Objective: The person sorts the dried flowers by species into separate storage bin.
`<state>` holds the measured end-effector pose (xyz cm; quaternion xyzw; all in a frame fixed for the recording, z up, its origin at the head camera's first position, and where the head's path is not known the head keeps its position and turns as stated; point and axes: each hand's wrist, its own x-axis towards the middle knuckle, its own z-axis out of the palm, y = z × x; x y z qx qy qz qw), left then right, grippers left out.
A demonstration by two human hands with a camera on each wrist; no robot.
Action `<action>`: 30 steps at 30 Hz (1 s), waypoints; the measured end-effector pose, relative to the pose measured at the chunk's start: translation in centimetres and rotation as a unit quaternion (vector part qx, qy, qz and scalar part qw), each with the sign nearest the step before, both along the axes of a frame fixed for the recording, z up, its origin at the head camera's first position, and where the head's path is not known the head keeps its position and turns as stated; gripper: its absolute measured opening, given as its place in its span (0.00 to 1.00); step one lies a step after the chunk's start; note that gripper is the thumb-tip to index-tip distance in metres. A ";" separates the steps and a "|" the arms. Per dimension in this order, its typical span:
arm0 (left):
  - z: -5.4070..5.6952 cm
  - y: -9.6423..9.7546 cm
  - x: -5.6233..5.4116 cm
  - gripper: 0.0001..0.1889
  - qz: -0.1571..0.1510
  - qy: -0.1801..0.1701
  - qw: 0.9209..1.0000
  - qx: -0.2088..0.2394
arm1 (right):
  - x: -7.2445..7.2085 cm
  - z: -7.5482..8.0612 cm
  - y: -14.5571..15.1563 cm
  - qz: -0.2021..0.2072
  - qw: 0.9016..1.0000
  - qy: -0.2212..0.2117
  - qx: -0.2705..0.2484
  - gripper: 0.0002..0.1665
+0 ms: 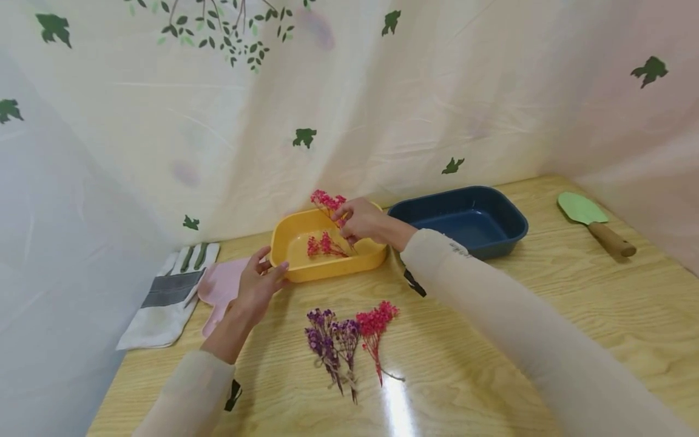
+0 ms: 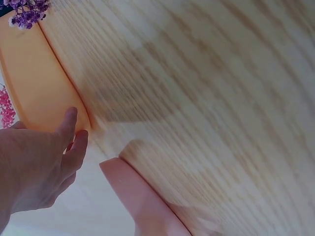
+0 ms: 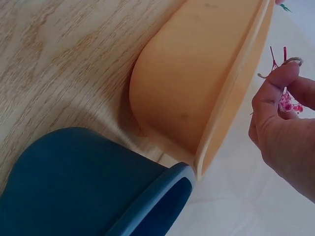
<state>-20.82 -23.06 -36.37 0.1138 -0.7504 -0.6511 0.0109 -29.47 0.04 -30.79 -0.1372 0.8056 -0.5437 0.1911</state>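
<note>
Partly hidden: red sprig (image 1: 329, 202) behind right hand (image 1: 361, 220)

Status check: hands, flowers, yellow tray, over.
Right hand pinches pink sprig over yellow tray. Left hand steadies tray's corner. Nothing in the way.

pink glove (image 1: 221, 290) half hidden under left hand (image 1: 256, 286). right hand (image 1: 363, 220) covers the stems of the red sprig (image 1: 329, 202) it pinches. left wrist view: table blurred, yellow tray (image 2: 37, 83) cut by the edge. right wrist view: blue tray (image 3: 83, 187) cut off at the bottom.
</note>
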 end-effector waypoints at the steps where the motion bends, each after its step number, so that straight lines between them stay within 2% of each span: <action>1: 0.0 0.0 0.0 0.35 -0.001 0.000 1.000 -0.003 | 0.0 0.0 0.0 0.000 1.000 0.002 0.009 0.19; 8: -0.1 -0.1 0.0 0.35 -0.003 0.003 1.000 -0.010 | 0.1 -0.1 0.1 0.016 0.998 0.029 0.060 0.24; 16: -0.1 0.0 0.0 0.35 0.000 0.000 1.000 -0.006 | 0.4 -0.1 0.7 0.031 0.988 0.100 0.109 0.28; 24: 0.0 0.1 0.0 0.35 0.003 0.000 1.000 -0.008 | 1.6 0.2 2.6 0.054 0.984 0.145 0.087 0.22; 30: 0.0 0.2 0.1 0.35 0.003 0.005 1.000 -0.003 | 3.3 0.1 4.6 0.080 0.984 0.151 0.057 0.21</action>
